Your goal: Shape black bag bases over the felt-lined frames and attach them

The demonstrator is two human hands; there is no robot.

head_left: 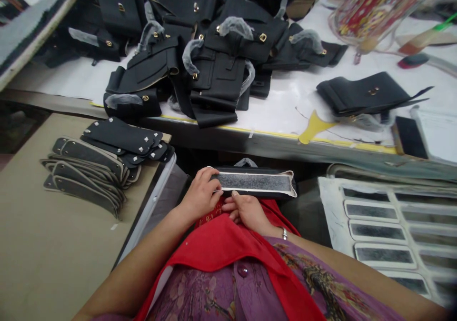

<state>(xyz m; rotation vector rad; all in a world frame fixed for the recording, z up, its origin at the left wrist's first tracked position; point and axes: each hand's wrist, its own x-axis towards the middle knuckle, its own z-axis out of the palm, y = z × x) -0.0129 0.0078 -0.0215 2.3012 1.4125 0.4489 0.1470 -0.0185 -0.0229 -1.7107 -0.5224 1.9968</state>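
A black bag piece (255, 182) lies across my lap, with a long grey panel framed by a pale edge facing up. At its left end my left hand (205, 187) is closed, fingers over the top edge and thumb below. Under its lower edge my right hand (250, 211) has its thumb against the rim and its fingers curled beneath. A clear-wrapped handle (246, 162) shows just behind the piece. What lies under the panel is hidden.
Black bag parts (217, 68) with wrapped handles heap on the white bench (285, 106). Black strips (89, 168) stack on the left board (64, 249). Grey panels (371, 210) lie on a sheet at right. A yellow scraper (314, 126) and a brush (428, 35) rest on the bench.
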